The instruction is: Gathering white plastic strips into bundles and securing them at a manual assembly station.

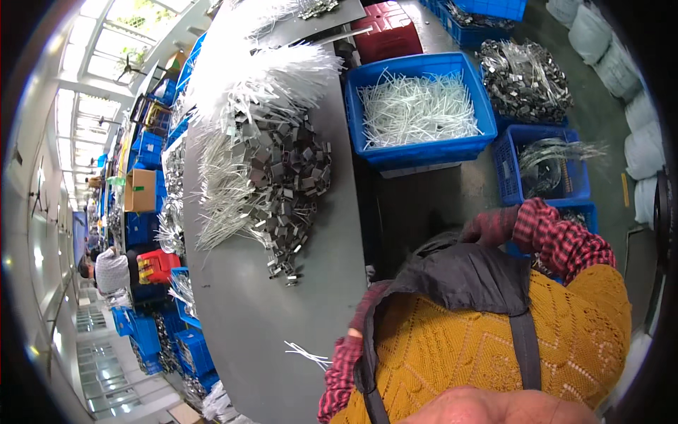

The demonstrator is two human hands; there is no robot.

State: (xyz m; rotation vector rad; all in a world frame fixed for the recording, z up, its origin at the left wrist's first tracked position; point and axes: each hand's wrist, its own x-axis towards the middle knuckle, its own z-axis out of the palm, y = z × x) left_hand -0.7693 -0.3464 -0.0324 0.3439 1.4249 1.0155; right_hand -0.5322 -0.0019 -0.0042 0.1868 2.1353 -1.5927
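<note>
My left hand point(370, 305), in a dark red glove, is beside the table edge against the side of my dark apron point(466, 275). Its fingers are hidden by the apron. My right hand point(489, 227), also in a dark red glove, is in front of the apron with its fingers out of sight. I cannot make out anything held in either one. A few thin white strips point(308, 353) lie on the grey table point(275, 311) near my left forearm. Farther along is a big heap of white strips point(261, 85) and small grey metal-looking pieces point(289, 177).
A blue bin point(357, 106) full of white strips stands right of the table, with a red container point(388, 32) behind it. Farther right are a heap of metallic pieces point(526, 78), a blue crate point(508, 169) and white sacks point(639, 134). A person point(111, 272) is at the far left.
</note>
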